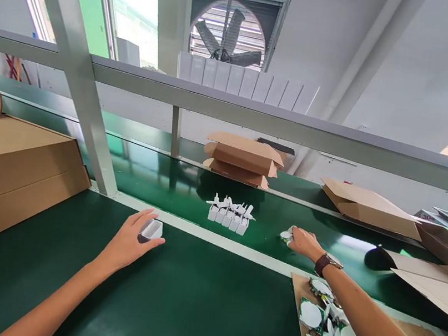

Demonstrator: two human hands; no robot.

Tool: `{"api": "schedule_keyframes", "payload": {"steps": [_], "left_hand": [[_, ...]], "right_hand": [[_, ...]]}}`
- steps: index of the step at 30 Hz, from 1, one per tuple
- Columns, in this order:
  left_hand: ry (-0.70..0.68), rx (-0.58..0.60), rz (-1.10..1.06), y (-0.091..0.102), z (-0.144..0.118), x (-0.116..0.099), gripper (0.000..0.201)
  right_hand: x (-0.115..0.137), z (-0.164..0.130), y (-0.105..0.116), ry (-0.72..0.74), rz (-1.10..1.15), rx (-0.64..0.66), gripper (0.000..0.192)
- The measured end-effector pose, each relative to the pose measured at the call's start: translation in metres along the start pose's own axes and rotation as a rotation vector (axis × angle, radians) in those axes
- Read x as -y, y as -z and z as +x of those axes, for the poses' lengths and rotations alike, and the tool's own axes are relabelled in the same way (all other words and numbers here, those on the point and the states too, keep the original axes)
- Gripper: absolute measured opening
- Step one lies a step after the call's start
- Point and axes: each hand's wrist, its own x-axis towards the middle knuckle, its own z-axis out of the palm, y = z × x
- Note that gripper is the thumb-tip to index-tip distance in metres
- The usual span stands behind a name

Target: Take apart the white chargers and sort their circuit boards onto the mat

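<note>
My left hand [129, 241] holds a small white plastic charger shell [151, 229] just above the green table near its far edge. My right hand [301, 241], a watch on its wrist, reaches out over the green conveyor belt [179, 184] and closes on a small white part [286, 235] lying there. Between the two hands, a row of several white charger housings with plug prongs [229, 215] stands on the belt.
A large cardboard box [9, 169] sits at the left. Folded cartons [242, 159] and flat cardboard [370, 206] lie beyond the belt. A cardboard sheet with circuit boards and white parts [329, 335] lies at lower right. A slanted metal post [92, 92] crosses the left.
</note>
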Motion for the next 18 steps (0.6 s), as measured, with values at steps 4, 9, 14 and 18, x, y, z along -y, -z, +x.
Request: {"api": "schedule_keyframes", "payload": {"steps": [4,9,14,18], "left_hand": [[-0.242,-0.157,0.153,-0.002,-0.004,-0.002,0.026],[-0.476,-0.256,0.069,0.003,-0.001,-0.038,0.031],[-0.491,0.04,-0.279,-0.007,-0.027,-0.112,0.027],[-0.568,0.184,-0.383,-0.025,-0.048,-0.153,0.026]], "right_hand": [[0.025,-0.042,0.013,0.161,0.052,0.009,0.024],[0.059,-0.122,-0.009,0.296,0.159,0.044,0.015],[0.074,-0.166,-0.045,0.335,0.206,0.056,0.017],[0.064,-0.174,-0.059,0.286,0.234,-0.039,0.022]]}}
